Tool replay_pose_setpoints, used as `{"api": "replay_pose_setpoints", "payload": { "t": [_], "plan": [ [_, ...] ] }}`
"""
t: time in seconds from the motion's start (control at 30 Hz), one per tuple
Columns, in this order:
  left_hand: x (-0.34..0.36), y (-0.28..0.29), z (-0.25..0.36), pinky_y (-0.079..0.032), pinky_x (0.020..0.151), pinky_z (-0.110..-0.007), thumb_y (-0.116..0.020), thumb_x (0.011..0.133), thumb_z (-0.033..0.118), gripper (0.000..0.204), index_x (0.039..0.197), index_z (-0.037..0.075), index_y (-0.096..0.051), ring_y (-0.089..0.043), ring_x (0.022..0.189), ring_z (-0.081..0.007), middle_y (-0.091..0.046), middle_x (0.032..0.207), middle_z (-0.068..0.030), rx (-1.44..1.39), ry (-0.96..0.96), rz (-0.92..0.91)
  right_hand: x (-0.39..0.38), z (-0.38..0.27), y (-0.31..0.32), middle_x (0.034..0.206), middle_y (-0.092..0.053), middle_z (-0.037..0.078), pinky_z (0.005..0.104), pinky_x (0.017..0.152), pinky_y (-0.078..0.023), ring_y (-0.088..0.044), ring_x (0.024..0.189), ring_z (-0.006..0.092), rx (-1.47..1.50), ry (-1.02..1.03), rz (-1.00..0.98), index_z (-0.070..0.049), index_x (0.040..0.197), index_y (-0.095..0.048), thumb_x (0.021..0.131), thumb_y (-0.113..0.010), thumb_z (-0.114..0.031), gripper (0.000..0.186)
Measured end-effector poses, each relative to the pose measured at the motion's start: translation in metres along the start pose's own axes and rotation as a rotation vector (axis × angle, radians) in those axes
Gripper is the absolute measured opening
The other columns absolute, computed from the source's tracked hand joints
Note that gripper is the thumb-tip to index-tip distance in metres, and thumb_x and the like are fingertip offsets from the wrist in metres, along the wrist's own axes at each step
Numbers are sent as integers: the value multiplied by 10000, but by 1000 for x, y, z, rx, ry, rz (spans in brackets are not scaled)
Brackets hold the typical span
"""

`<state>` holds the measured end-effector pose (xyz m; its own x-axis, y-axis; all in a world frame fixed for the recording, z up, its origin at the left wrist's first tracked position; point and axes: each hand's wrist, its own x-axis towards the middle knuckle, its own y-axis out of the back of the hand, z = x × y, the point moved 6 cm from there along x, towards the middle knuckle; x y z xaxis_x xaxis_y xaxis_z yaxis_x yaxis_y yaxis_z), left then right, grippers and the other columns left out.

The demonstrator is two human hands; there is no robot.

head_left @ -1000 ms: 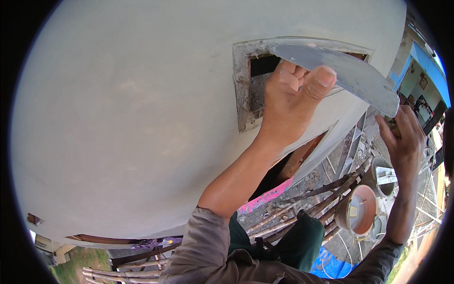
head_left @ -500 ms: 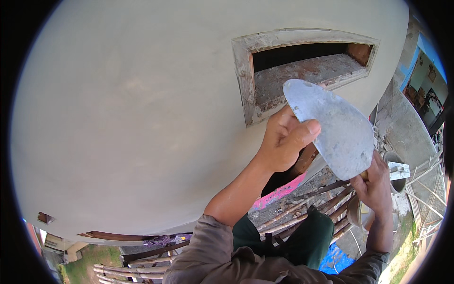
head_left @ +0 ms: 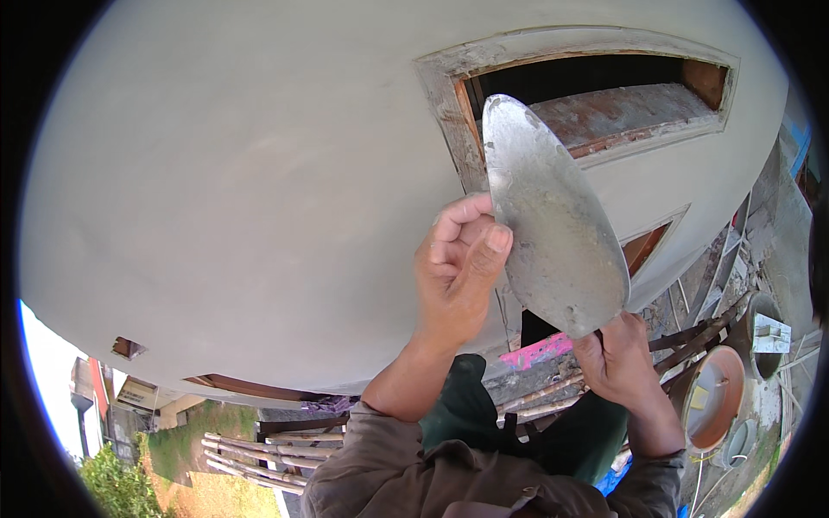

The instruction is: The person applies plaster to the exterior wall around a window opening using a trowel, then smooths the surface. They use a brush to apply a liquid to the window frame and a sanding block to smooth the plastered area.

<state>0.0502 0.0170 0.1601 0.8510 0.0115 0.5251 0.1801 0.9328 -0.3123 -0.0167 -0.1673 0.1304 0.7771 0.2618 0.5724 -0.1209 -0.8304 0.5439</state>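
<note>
A rounded metal trowel blade (head_left: 557, 224), grey and smudged, stands tilted with its tip upward in front of a plastered wall (head_left: 250, 198). My left hand (head_left: 458, 268) has its fingers curled at the blade's left edge, thumb pressed against it. Below the blade, my right hand (head_left: 617, 363) grips the trowel, whose handle is hidden by the fingers and blade. Behind the tip is a window opening (head_left: 604, 71) with a chipped frame and a dusty sill; a smaller opening (head_left: 648, 242) lies lower right.
A bamboo scaffold (head_left: 259, 451) is below, by my legs (head_left: 570, 432). At the right are an orange bucket (head_left: 734, 363), a dark bucket (head_left: 760, 302) holding a pale tool, a smaller pail (head_left: 741, 445) and rubble (head_left: 751, 233). Grass and buildings show lower left.
The trowel has swung more upright and shifted left, with both hands moving left and my right hand lowered. The window appears larger and further right as the view has shifted.
</note>
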Motion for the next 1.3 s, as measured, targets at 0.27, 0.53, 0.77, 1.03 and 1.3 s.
{"api": "replay_pose_setpoints", "payload": {
  "t": [0.27, 0.53, 0.77, 1.03, 1.3],
  "plan": [
    [36, 5, 15, -441, 688, -222, -670, 961, 234, 303, 1106, -22, -598, -536, 767, -56, -629, 873, -4, 16, -38, 27, 29, -26, 9, 834, -582, 140, 419, 594, -508, -611, 661, 334, -47, 47, 26, -25, 1259, -587, 854, -627, -44, 408],
    [42, 6, 10, -480, 687, -256, -656, 968, 236, 302, 1084, -38, -606, -577, 768, -90, -654, 889, -48, -63, -32, 12, 40, -39, 17, 814, -575, 137, 429, 598, -505, -607, 662, 347, -92, -19, -34, -50, 1275, -588, 858, -609, -33, 418],
    [43, 6, 10, -481, 668, -250, -662, 965, 228, 308, 1087, -48, -605, -581, 756, -88, -656, 877, -50, -59, -22, 14, 40, -39, 15, 819, -580, 151, 430, 599, -506, -618, 672, 354, -114, -16, -21, -22, 1271, -577, 865, -607, -43, 407],
    [35, 5, 6, -496, 624, -250, -686, 949, 213, 291, 1056, -49, -618, -583, 725, -86, -655, 861, -51, -75, 1, -7, 25, -36, 12, 829, -589, 163, 415, 579, -497, -623, 664, 356, -62, -71, -36, 33, 1227, -582, 858, -615, -12, 373],
    [41, 8, 14, -504, 616, -261, -663, 964, 235, 304, 1056, -52, -615, -589, 717, -101, -651, 852, -54, -91, -34, 8, 37, -43, 14, 832, -592, 169, 413, 595, -501, -627, 683, 357, -49, -17, -38, 42, 1226, -566, 856, -616, -10, 377]
  ]
}}
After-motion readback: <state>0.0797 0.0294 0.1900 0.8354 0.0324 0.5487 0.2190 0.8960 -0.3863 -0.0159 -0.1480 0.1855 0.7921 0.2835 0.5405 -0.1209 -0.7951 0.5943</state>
